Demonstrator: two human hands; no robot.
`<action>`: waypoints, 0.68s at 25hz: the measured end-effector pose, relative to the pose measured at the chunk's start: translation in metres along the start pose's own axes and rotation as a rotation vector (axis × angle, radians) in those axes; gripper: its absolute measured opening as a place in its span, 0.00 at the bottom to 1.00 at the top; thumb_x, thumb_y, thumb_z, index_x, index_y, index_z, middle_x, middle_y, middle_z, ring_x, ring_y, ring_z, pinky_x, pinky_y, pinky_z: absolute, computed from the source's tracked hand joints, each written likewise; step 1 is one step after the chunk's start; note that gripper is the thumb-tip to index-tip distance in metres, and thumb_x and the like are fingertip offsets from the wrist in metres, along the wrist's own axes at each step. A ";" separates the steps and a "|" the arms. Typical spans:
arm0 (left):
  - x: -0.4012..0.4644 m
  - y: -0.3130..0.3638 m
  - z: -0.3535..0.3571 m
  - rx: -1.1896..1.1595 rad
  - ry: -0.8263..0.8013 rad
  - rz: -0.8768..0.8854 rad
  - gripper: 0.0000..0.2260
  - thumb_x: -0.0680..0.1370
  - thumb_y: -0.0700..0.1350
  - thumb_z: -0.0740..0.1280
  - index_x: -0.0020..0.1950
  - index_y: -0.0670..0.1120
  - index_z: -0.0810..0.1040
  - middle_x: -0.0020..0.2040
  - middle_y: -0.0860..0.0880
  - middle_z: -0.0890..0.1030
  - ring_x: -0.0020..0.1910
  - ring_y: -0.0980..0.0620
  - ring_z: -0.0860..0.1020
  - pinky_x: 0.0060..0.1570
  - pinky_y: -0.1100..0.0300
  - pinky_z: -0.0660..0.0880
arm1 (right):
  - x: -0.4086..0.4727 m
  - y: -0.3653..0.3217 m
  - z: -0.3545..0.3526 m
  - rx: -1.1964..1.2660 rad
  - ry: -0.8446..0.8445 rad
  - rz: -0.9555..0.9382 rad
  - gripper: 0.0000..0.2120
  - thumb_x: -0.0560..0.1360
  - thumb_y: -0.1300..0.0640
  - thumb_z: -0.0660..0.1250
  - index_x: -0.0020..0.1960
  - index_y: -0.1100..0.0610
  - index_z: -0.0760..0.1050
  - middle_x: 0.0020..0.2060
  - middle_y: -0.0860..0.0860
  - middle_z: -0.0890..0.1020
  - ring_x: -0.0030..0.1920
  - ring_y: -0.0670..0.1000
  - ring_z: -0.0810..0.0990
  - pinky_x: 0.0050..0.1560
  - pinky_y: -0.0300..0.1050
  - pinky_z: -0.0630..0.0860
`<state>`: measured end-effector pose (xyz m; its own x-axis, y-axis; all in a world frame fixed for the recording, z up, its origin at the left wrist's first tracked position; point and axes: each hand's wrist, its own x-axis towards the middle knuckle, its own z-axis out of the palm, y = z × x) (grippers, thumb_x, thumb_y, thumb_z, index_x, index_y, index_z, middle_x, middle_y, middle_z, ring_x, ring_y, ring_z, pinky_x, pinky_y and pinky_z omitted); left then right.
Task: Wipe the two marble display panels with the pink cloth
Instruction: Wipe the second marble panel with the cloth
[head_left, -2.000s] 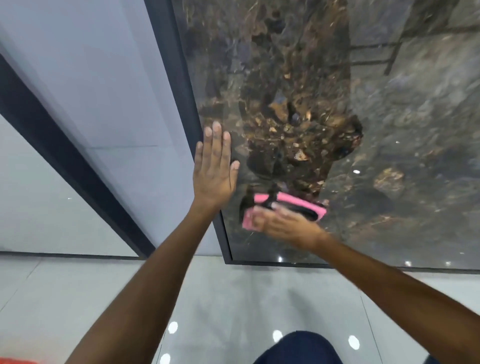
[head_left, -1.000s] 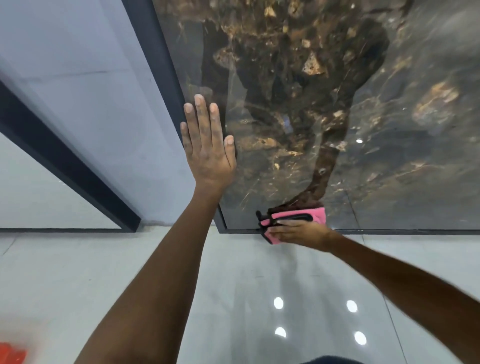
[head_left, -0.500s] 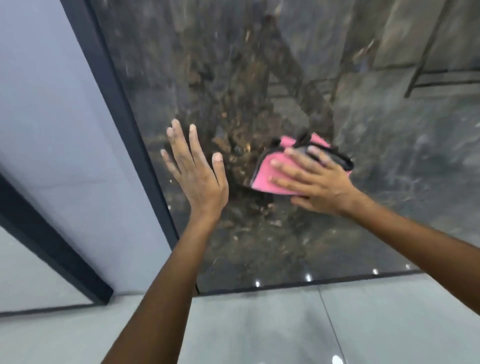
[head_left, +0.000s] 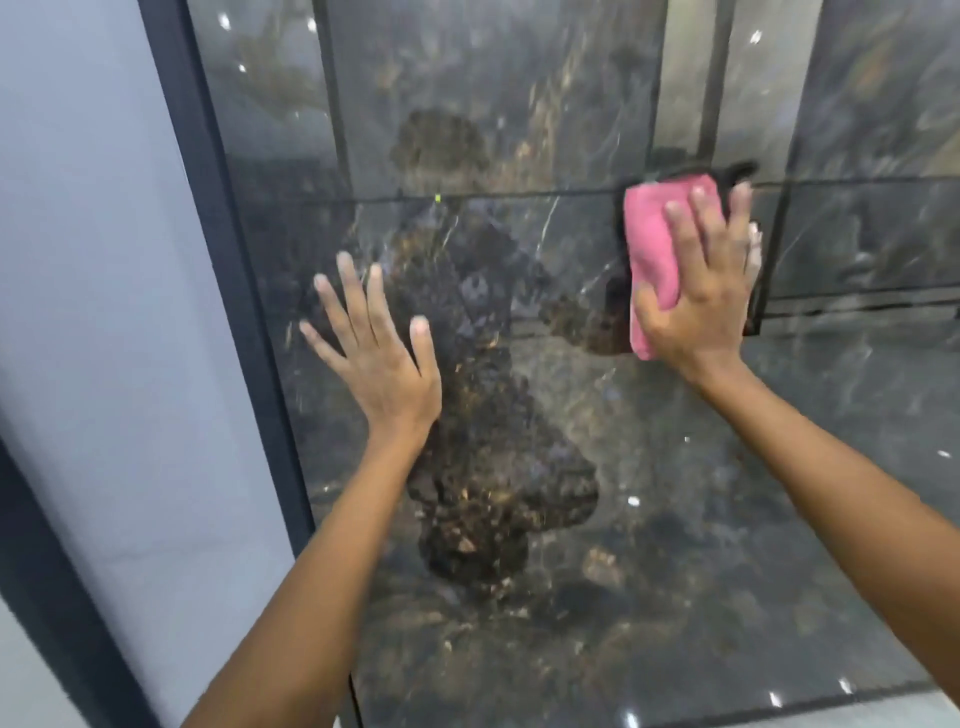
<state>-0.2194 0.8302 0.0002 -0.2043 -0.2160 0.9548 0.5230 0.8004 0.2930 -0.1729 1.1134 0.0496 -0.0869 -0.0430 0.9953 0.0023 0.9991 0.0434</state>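
Note:
A dark, glossy marble display panel (head_left: 649, 467) with brown and gold veining fills most of the head view. My right hand (head_left: 706, 291) presses the folded pink cloth (head_left: 657, 249) flat against the panel at the upper right, fingers straight over it and thumb at its lower edge. My left hand (head_left: 374, 348) lies flat on the panel to the left of the cloth, fingers spread and straight, holding nothing. A pale grey-white panel (head_left: 104, 260) stands to the left, beyond a dark frame.
A dark metal frame (head_left: 234, 291) runs down the marble panel's left edge, and another dark strip (head_left: 47, 597) crosses the lower left. A sliver of glossy light floor (head_left: 831, 714) shows at the bottom right. The panel reflects ceiling lights and my outline.
My right hand has swept the pink cloth from the panel's bottom edge up and to the right. My left hand stayed flat on the panel. The view tilted upward, hiding most of the floor.

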 end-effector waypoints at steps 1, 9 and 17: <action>0.029 0.009 0.002 0.023 0.020 0.000 0.25 0.81 0.47 0.57 0.78 0.44 0.58 0.78 0.42 0.58 0.77 0.38 0.52 0.73 0.37 0.41 | 0.018 -0.014 0.002 0.067 0.043 0.085 0.35 0.69 0.54 0.68 0.75 0.58 0.64 0.73 0.61 0.66 0.74 0.65 0.60 0.72 0.61 0.56; 0.054 0.017 0.007 0.177 -0.030 -0.040 0.27 0.83 0.50 0.54 0.80 0.46 0.52 0.80 0.49 0.54 0.79 0.41 0.51 0.73 0.33 0.47 | -0.005 0.011 -0.003 0.042 -0.176 -0.608 0.37 0.71 0.48 0.64 0.78 0.55 0.57 0.74 0.59 0.63 0.78 0.55 0.51 0.77 0.56 0.49; 0.045 0.014 0.004 0.118 -0.063 -0.030 0.26 0.83 0.50 0.52 0.80 0.45 0.52 0.80 0.48 0.54 0.78 0.41 0.50 0.73 0.37 0.44 | -0.031 -0.065 0.013 0.231 -0.271 -0.863 0.33 0.68 0.54 0.66 0.73 0.58 0.69 0.73 0.58 0.66 0.76 0.58 0.59 0.77 0.56 0.51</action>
<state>-0.2246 0.8340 0.0475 -0.2722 -0.2082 0.9394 0.4158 0.8550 0.3100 -0.1828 1.0500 0.0146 -0.1963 -0.7972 0.5710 -0.3667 0.5997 0.7112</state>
